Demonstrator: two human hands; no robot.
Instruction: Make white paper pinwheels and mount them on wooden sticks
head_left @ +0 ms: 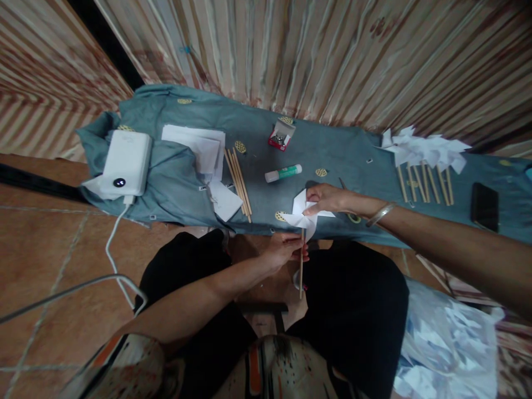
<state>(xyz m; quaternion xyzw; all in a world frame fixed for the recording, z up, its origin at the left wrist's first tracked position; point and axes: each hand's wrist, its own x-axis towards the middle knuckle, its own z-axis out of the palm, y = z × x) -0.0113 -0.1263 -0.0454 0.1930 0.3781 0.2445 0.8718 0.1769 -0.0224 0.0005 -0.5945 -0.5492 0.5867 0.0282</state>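
A white paper pinwheel (298, 218) on a thin wooden stick (301, 277) is held at the front edge of the cloth-covered table. My left hand (285, 249) is closed round the stick just below the paper blades. My right hand (324, 199) pinches the pinwheel near its centre, thumb on the middle and fingers at an upper blade. Partly hidden under my right wrist lies a pair of scissors (353, 218). A glue stick (283, 173) and an open red box of metal pins (280, 136) lie behind the pinwheel.
Left on the blue-green cloth (166, 172) are a white power bank (127, 163) with a cable, paper sheets (203, 147) and several loose sticks (239, 183). Several finished pinwheels (428, 149) and a dark phone (485, 206) lie right. A plastic bag of paper scraps (449, 343) stands below.
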